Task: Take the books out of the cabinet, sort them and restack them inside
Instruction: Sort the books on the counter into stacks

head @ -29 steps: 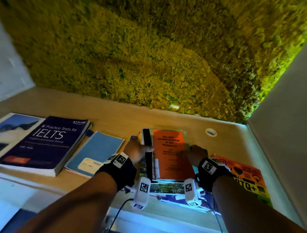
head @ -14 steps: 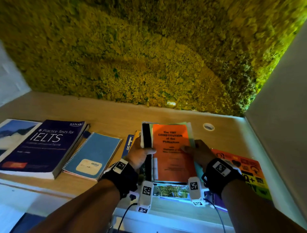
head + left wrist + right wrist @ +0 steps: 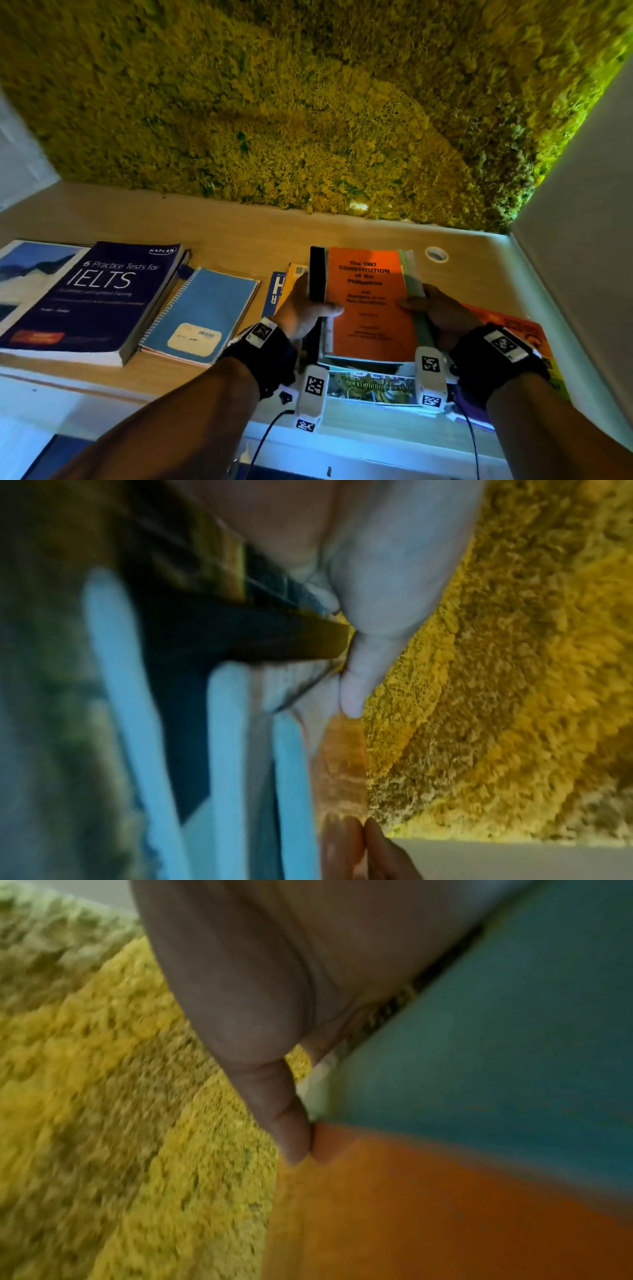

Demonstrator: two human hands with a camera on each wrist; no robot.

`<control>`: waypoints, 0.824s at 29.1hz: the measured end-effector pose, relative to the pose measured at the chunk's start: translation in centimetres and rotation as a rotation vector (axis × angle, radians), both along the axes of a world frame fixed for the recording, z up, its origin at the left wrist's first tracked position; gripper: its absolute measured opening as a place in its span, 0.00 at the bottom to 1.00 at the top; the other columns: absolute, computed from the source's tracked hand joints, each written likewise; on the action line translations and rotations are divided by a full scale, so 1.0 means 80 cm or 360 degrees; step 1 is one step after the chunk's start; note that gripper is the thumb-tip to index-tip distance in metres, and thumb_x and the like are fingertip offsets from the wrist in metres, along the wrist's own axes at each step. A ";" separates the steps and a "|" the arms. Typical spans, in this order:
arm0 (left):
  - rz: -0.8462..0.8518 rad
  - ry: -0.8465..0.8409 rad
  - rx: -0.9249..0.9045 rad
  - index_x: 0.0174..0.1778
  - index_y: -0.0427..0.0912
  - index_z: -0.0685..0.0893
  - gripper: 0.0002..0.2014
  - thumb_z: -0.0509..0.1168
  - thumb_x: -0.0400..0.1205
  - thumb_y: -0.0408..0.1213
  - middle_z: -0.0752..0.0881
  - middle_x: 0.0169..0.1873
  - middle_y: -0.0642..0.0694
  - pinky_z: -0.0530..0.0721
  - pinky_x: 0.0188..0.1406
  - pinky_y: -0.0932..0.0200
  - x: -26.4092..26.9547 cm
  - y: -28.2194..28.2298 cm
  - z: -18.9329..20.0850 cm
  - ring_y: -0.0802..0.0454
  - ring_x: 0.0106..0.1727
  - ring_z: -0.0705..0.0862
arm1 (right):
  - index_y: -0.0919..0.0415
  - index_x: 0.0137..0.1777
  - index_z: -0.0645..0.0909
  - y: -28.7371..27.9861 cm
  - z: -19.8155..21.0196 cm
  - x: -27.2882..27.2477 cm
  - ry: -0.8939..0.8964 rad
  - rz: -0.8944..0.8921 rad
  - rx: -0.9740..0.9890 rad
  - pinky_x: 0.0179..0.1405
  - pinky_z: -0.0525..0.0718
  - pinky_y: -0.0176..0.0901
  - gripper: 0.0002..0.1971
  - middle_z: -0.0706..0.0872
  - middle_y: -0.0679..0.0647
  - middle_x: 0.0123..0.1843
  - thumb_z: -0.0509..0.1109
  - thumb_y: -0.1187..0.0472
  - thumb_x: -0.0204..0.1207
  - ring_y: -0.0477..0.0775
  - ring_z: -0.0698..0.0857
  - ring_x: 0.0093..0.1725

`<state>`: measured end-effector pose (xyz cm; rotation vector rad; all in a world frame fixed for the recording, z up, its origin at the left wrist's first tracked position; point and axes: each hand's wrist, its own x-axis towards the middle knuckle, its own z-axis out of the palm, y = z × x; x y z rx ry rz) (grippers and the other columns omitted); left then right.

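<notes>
Books [image 3: 368, 301] gripped by both hands; lower titles hidden.

- We've got a light wooden shelf [image 3: 239, 236].
- IELTS book [image 3: 92, 294] lies flat on it.
- Blue spiral notebook [image 3: 205, 308] just right of the IELTS book.
- Round white grommet [image 3: 436, 254] far right of it.

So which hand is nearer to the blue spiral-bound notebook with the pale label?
Left. The left hand grips the stack topped by the orange book, just right of the blue spiral-bound notebook; the right hand holds the stack's far side.
</notes>
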<state>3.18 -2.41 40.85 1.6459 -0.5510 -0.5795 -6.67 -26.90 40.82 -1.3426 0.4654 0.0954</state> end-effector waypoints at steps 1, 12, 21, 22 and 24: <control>-0.0013 0.0017 0.0000 0.57 0.43 0.81 0.18 0.72 0.76 0.21 0.91 0.39 0.54 0.85 0.45 0.67 0.002 0.004 0.001 0.62 0.42 0.90 | 0.66 0.69 0.82 0.001 -0.001 0.000 0.0001 0.0011 0.0026 0.57 0.88 0.71 0.23 0.89 0.70 0.62 0.77 0.67 0.74 0.73 0.90 0.58; 0.0358 -0.0321 0.1013 0.55 0.32 0.86 0.15 0.62 0.86 0.42 0.85 0.59 0.27 0.81 0.60 0.39 0.070 0.098 -0.014 0.28 0.59 0.84 | 0.57 0.64 0.86 -0.011 -0.066 -0.004 0.0280 -0.0310 -0.0352 0.62 0.83 0.69 0.31 0.90 0.69 0.57 0.82 0.52 0.57 0.75 0.89 0.55; 0.0265 0.0258 0.0714 0.79 0.40 0.73 0.21 0.59 0.90 0.43 0.80 0.73 0.38 0.82 0.52 0.55 0.042 0.099 -0.014 0.36 0.71 0.81 | 0.43 0.57 0.89 0.020 -0.064 -0.024 0.0276 -0.0385 -0.0367 0.64 0.83 0.77 0.28 0.93 0.59 0.57 0.86 0.39 0.56 0.69 0.92 0.56; 0.0274 0.0363 0.0609 0.81 0.43 0.72 0.25 0.62 0.88 0.49 0.77 0.76 0.42 0.81 0.62 0.54 0.041 0.098 -0.016 0.39 0.76 0.77 | 0.40 0.53 0.90 0.016 -0.070 -0.023 0.0255 -0.0390 -0.0371 0.63 0.84 0.75 0.28 0.94 0.58 0.57 0.88 0.36 0.50 0.68 0.92 0.55; 0.0264 0.0307 0.0572 0.80 0.50 0.74 0.38 0.72 0.76 0.63 0.79 0.75 0.48 0.75 0.73 0.53 0.034 0.099 -0.026 0.43 0.77 0.77 | 0.40 0.48 0.91 0.022 -0.064 -0.024 0.0217 -0.0412 -0.0328 0.63 0.84 0.76 0.29 0.93 0.60 0.57 0.90 0.37 0.44 0.69 0.92 0.56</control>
